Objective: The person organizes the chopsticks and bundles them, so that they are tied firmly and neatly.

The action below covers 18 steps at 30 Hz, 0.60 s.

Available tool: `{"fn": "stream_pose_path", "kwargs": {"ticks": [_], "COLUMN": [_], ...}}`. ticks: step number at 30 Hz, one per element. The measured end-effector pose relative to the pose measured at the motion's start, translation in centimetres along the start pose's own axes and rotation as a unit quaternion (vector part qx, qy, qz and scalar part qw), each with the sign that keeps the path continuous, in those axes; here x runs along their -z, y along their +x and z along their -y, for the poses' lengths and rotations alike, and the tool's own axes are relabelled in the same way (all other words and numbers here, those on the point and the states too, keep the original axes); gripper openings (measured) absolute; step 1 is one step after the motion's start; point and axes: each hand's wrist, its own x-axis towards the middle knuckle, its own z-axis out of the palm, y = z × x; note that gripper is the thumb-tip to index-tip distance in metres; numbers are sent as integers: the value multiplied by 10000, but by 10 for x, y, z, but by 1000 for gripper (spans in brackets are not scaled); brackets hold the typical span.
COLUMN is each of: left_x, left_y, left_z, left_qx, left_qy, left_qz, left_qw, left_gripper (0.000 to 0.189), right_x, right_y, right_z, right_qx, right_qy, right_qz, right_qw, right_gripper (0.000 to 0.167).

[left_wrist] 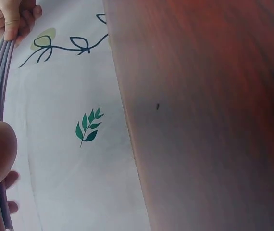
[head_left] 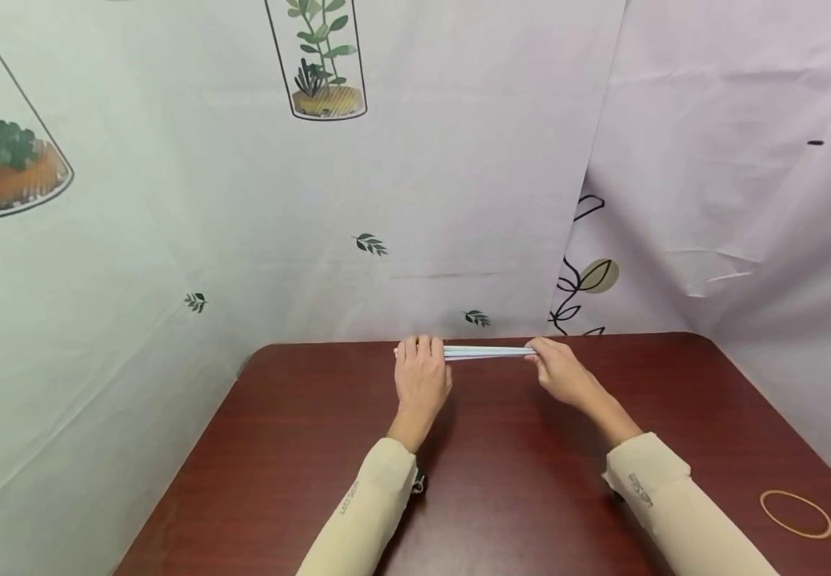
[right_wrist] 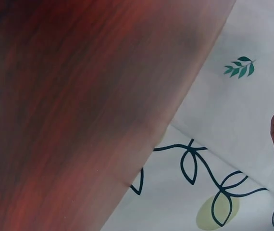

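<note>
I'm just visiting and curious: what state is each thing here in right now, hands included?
Bundle of thin sticks: level, held at both ends at the table's far edge.
Left hand: grips one end.
Right hand: pinches the other end.
Rubber band: flat on the table, untouched.

sleeves point(head_left: 375, 512): beige, long | cuff print: small, illegible | hands bare

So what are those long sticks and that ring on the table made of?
The long sticks look like thin plastic straws: pale, smooth, straight, bundled between the left hand and right hand. The ring seems a rubber band: thin, tan, floppy loop. The table looks like glossy, red-brown wood or veneer.
</note>
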Motion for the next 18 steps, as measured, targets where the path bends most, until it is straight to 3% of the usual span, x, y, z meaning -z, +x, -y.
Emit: {"fn": "stream_pose_path", "kwargs": {"ticks": [8,18], "left_x": [2,2], "left_y": [0,-2], "left_z": [1,1], "left_qx": [-95,-319], "left_qy": [-136,-207], "left_qz": [91,205], "left_qw": [9998,9991], "left_gripper": [22,58], "right_x": [2,5], "right_y": [1,-1], "right_z": [0,0], "right_qx": [-163,-377], "right_qy": [154,158], "right_qz": [23,50], "right_qw": [9997,9992], "right_gripper": [9,10]}}
